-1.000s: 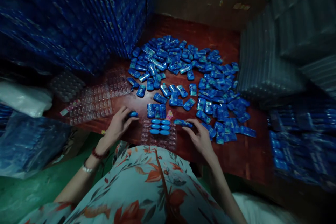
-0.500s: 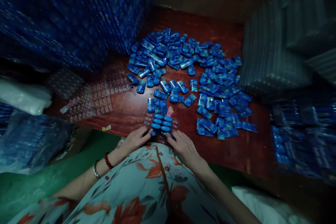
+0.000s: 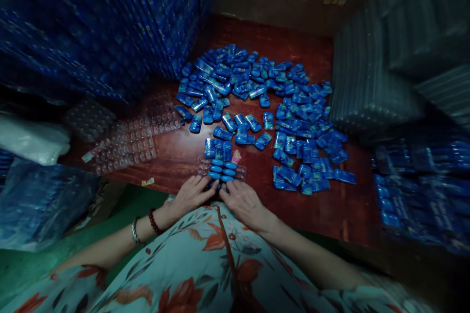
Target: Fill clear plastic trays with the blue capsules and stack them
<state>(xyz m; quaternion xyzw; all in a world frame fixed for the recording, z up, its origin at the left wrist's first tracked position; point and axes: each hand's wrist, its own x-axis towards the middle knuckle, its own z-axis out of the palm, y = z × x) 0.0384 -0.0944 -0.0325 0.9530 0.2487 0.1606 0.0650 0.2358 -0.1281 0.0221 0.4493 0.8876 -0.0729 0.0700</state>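
Observation:
A clear blister tray [image 3: 240, 172] lies at the near edge of the red-brown table [image 3: 183, 154], with several small blue cases [image 3: 222, 168] set in its pockets. My left hand [image 3: 191, 194] and my right hand [image 3: 242, 200] rest palm down on the tray's near end, fingertips touching the blue cases closest to me. Whether either hand grips a case is hidden under the fingers. Three more blue cases [image 3: 218, 148] stand in a row just beyond the tray.
A wide heap of loose blue cases [image 3: 271, 102] covers the table's middle and right. Empty clear trays [image 3: 128, 139] lie at the left. Stacks of filled blue packs [image 3: 110, 24] rise at the left, clear tray stacks [image 3: 370, 83] at the right.
Both hands came in from the sides, each carrying a blue case, to the tray's near end. They now sit close together on the cases there.

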